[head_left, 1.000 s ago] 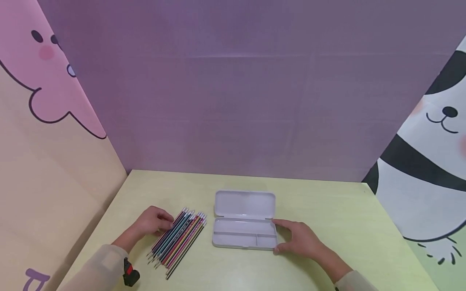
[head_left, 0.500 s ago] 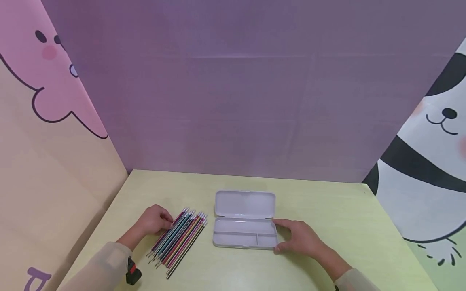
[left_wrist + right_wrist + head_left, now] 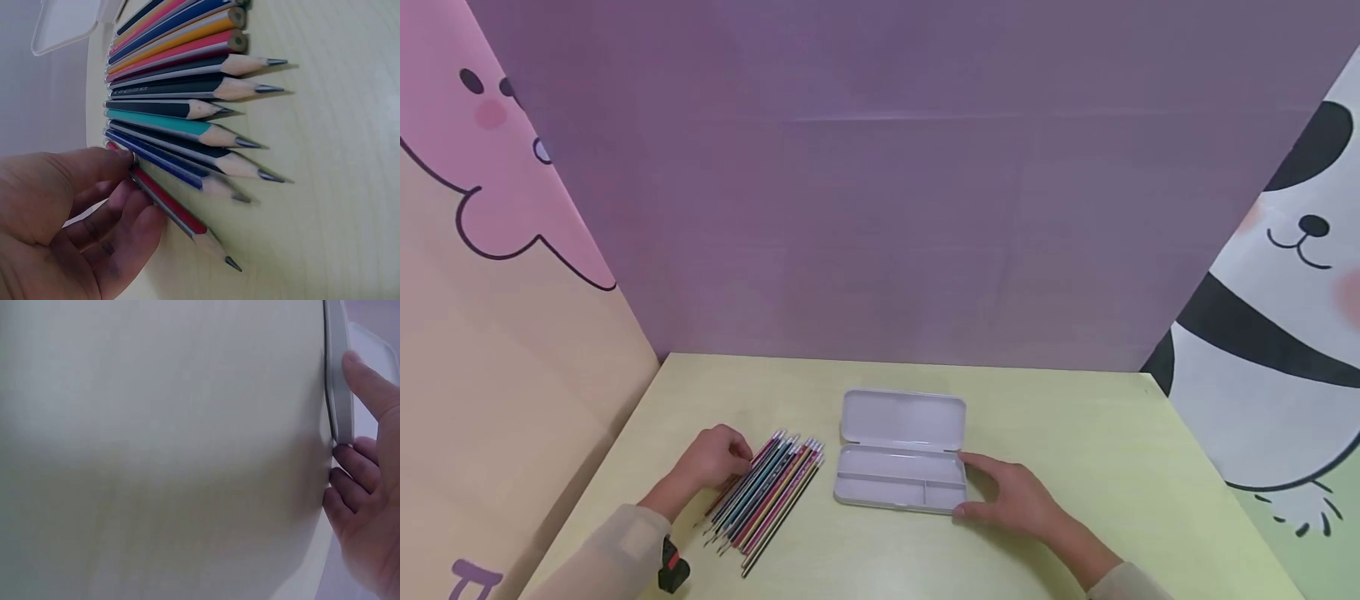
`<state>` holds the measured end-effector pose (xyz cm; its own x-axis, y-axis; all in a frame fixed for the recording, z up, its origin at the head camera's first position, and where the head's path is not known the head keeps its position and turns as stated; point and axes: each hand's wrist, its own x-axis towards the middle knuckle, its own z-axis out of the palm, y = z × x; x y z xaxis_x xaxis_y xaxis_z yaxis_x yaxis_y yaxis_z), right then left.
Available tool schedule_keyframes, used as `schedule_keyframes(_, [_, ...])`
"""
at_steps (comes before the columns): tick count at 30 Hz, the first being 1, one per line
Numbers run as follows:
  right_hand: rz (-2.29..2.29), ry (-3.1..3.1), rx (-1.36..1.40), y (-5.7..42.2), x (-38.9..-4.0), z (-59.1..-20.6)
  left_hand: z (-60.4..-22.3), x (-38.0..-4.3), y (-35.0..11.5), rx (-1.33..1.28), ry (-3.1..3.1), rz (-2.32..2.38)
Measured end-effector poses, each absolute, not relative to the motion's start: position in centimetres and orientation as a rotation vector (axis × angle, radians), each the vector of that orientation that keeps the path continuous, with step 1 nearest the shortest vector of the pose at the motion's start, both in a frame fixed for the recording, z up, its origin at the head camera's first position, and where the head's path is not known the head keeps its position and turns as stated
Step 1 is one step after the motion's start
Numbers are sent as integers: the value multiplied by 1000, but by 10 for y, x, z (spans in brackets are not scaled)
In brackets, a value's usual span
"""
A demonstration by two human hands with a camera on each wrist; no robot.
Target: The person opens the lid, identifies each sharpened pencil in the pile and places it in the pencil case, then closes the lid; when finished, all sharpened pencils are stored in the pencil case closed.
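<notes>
A red-and-grey pencil with a sharpened tip is pinched between the thumb and fingers of my left hand. It slants away from the left side of a row of pencils, which lie side by side with their white ends toward the back. In the left wrist view, a dark blue pencil lies nearest to it. An open white pencil case lies right of the row, its lid folded back. My right hand holds the case's right end, thumb at the front corner and index finger near the hinge.
The pale wooden table ends at a purple backdrop. Dividers split the case's tray into three compartments. Two pencils in the row, yellow and pink, show unsharpened ends. Printed cartoon walls stand left and right.
The red pencil has come slightly apart from the row's left side, moving left with my left hand. My right hand stays at the case's end.
</notes>
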<state>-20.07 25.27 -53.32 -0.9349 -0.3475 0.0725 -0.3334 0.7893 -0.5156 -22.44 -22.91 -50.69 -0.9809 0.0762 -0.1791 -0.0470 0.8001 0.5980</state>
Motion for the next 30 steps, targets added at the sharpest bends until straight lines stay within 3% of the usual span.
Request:
schedule_keyframes(17, [-875,2970,-574,251,-200,-537,-512,-217,-229,112,2896,887])
schedule_keyframes(30, [-901,2970,-535,255,-203,-538,-491,-223,-230,274,2857,1054])
